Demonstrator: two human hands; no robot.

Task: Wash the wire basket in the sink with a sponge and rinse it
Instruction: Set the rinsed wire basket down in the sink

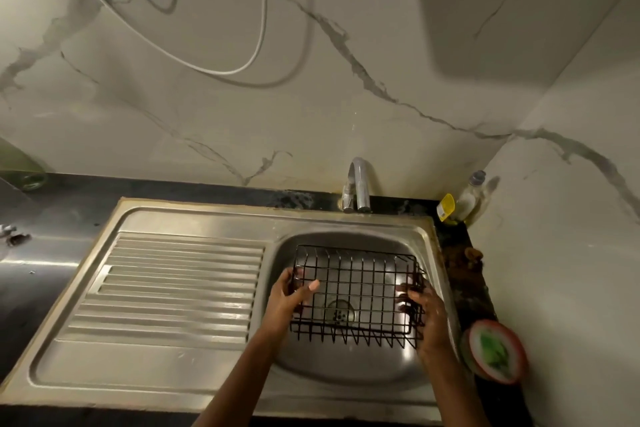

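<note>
While both hands hold it over the bowl of the stainless-steel sink (367, 224), the wire basket (356, 291) shows as a black grid of thin rods, rectangular and shallow, with short upright walls of the same rod. Its long axis runs left to right, parallel to the back wall, and its flat grid face tilts up toward the camera, so that the round perforated drain (341, 311) is seen through the mesh.

The left hand (291, 298) grips the basket's left short end, fingers curled round the wires and the thumb laid across the grid. The right hand (427, 308) clasps the right short end, its fingers hooked through the mesh.

The sink is brushed metal with a smooth oval bowl and a ribbed draining board (176, 288) to the left. A curved chrome tap (358, 187) rises behind the bowl against the veined marble-pattern wall (311, 97). On the dark counter to the right sit a clear plastic bottle (471, 198) and a round pink-rimmed dish (495, 352) holding something green.
</note>
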